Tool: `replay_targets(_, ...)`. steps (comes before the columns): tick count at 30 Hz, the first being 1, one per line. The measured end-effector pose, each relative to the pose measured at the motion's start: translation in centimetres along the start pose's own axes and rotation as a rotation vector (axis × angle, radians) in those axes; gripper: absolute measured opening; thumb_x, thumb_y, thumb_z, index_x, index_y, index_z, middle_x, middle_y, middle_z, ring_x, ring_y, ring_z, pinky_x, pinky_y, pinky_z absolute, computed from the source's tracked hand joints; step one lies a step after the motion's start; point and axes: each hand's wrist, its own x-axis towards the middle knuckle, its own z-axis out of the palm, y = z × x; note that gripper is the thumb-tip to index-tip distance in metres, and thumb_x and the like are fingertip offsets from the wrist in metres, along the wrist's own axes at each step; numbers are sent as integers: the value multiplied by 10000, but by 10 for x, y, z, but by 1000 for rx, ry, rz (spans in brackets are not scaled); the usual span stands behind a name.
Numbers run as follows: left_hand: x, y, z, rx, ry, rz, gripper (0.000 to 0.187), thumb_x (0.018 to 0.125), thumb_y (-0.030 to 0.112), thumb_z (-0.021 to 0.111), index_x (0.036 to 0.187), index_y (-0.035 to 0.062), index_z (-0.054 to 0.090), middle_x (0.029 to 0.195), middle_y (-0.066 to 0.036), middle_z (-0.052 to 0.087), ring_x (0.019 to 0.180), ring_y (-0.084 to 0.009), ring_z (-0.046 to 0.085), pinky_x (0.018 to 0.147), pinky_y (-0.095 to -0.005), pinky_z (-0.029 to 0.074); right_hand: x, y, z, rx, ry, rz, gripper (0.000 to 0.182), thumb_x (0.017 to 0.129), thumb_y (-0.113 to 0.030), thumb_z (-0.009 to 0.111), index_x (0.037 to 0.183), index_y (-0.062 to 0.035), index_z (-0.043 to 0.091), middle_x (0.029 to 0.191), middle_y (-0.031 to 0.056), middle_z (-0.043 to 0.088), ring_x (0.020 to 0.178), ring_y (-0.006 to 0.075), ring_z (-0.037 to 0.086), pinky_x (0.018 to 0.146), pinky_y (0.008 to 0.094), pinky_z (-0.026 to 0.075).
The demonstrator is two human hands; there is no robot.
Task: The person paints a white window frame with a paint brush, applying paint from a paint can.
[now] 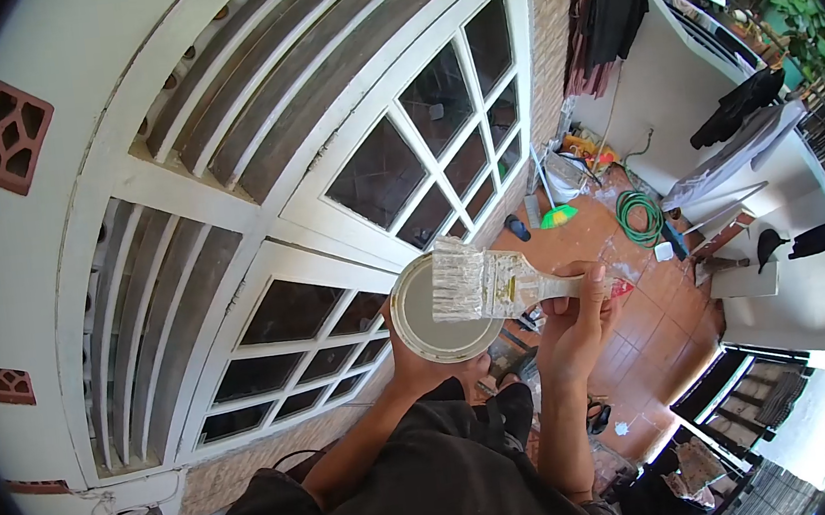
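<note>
My left hand is wrapped round the side of a paint can. The can's round top faces me and shows a pale grey-beige surface inside its rim. In my right hand is the handle of a wide paintbrush, gripped between thumb and fingers. White paint coats the brush's bristles and ferrule. Its bristles point left and overlap the can's top in this view. Some of my left fingers are hidden behind the can.
A white door with glass panes and slatted vents stand close on the left. On the tiled floor lie a coiled green hose, a green broom head and a dark sandal. Dark clothes hang at the upper right.
</note>
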Motion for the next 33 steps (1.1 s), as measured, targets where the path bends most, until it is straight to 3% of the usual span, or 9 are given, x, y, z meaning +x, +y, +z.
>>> replay_targets(7,8,18,-6,111,31,175,1121,517,235,946,1331,-2,212,1270,-145,458,1165,-235,507,1035,-402,374,-2,2,5,-50,-50,-31,323,995,-285,585,885,18,603,746,43,582,615,75,471,538,251,379)
replay_targets(14,13,27,-8,-70,88,273,1125,547,192,945,1365,6,195,1303,-166,446,1239,-244,468,1052,-408,381,-1,11,11,-107,-78,-39,324,994,-292,586,891,14,607,742,37,585,610,76,474,538,244,377)
replay_targets(22,21,18,-29,-39,120,221,1126,556,184,938,1376,3,188,1306,-168,445,1211,-256,491,1040,-423,388,19,30,35,129,21,67,321,993,-304,585,910,3,630,666,-6,516,591,70,466,544,241,377)
replay_targets(26,21,15,-42,-67,135,193,1099,554,182,937,1359,11,209,1289,-164,459,1197,-258,496,1029,-423,394,48,58,48,159,-16,59,256,988,-267,586,963,-14,614,694,-11,500,620,66,443,553,242,333)
replay_targets(33,14,9,-64,93,199,106,1054,547,187,938,1342,2,271,1254,-144,504,1188,-251,504,1034,-429,387,139,183,87,-8,-57,-99,297,980,-236,597,1053,49,635,691,58,617,588,93,548,512,237,410)
